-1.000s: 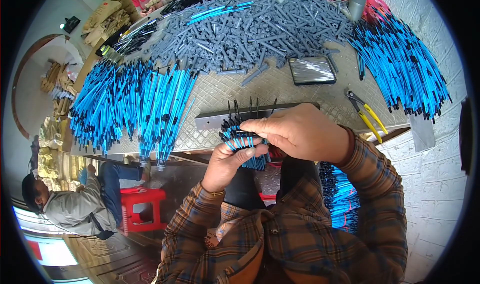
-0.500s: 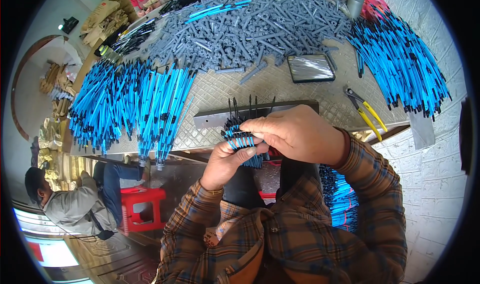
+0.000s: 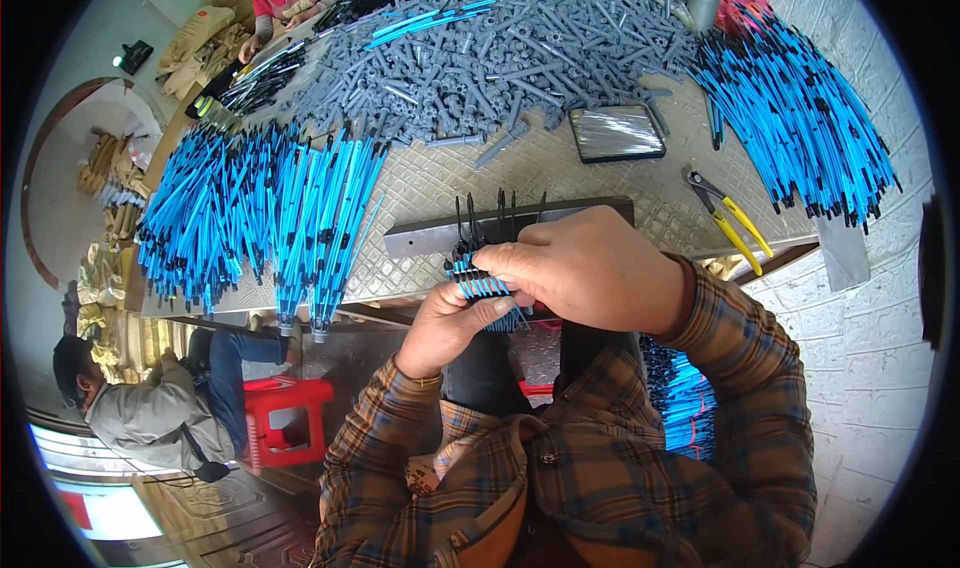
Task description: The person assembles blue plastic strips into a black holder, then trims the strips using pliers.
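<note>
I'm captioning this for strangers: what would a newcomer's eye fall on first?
Probably the heap of grey parts on the far side of the table. Next, the left pile and right pile of bright blue and black rods. At the near edge, the left hand holds a small blue and black bundle, with the right hand against it.

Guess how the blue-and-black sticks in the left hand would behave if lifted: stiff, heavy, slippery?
The blue-and-black sticks are probably fairly stiff, since several black ends poke up straight above the left hand. Each is likely light, being so thin. They might slide past one another if gripped loosely, as their ends reach uneven heights.
</note>
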`<control>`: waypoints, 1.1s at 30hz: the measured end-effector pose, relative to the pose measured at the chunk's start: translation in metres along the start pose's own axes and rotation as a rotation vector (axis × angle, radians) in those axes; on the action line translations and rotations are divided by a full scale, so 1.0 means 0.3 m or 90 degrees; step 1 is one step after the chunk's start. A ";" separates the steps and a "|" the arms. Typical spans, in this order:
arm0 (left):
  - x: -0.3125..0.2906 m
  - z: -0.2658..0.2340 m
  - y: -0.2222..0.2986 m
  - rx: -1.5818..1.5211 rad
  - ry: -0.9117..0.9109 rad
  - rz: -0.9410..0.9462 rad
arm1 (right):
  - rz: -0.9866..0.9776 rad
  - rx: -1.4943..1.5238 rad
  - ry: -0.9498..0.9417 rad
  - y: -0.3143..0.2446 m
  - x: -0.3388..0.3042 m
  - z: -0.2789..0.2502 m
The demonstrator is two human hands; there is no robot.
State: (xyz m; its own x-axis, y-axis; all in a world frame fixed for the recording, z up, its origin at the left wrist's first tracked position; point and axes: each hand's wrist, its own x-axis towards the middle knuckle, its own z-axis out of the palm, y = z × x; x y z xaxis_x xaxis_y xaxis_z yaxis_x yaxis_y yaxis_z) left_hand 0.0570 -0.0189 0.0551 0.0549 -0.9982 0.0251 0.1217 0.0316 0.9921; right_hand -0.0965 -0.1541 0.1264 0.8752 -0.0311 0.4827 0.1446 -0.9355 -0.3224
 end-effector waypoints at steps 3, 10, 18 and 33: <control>0.002 0.000 0.005 0.002 -0.005 -0.007 | -0.028 -0.027 -0.023 0.010 0.006 -0.019; 0.005 0.008 0.000 0.036 0.006 -0.008 | -0.042 -0.039 -0.007 0.005 0.020 0.022; 0.010 0.027 0.011 -0.020 0.058 -0.021 | 0.053 0.009 0.070 0.006 -0.001 -0.005; 0.014 0.014 -0.016 -0.020 0.040 -0.005 | 0.211 0.230 0.003 -0.001 -0.029 -0.040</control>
State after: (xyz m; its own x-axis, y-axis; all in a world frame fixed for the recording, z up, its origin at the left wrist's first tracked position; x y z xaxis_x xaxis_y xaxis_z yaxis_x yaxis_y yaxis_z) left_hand 0.0526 -0.0235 0.0511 0.1154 -0.9933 0.0093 0.1533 0.0271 0.9878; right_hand -0.1097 -0.1577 0.1320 0.8992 -0.3089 0.3099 0.0105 -0.6927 -0.7211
